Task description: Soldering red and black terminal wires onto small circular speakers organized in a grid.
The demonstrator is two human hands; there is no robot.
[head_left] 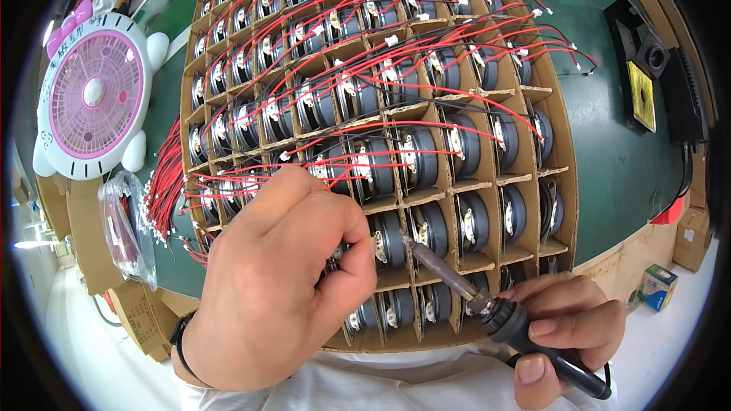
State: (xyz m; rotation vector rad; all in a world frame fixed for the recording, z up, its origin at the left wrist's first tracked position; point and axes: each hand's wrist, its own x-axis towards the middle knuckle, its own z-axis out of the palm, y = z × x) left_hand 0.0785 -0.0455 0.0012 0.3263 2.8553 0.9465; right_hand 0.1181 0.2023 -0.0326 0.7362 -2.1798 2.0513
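Head view: right hand (567,327) grips a black-handled soldering iron (487,304), tip aimed upper left toward the left hand (282,281), pinched closed over a cardboard grid tray of round speakers (563,183).

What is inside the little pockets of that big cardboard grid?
Each cell of the cardboard grid holds a round dark speaker standing on edge, many with red and black wires. The left hand covers several lower cells.

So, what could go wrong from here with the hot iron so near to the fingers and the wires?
1. The soldering iron tip sits close to the left hand fingertips; a slip might burn them.
2. Red wires lie loose across the cardboard tray; the iron could touch and melt their insulation.
3. The right hand grips the iron above cardboard dividers, which could scorch.
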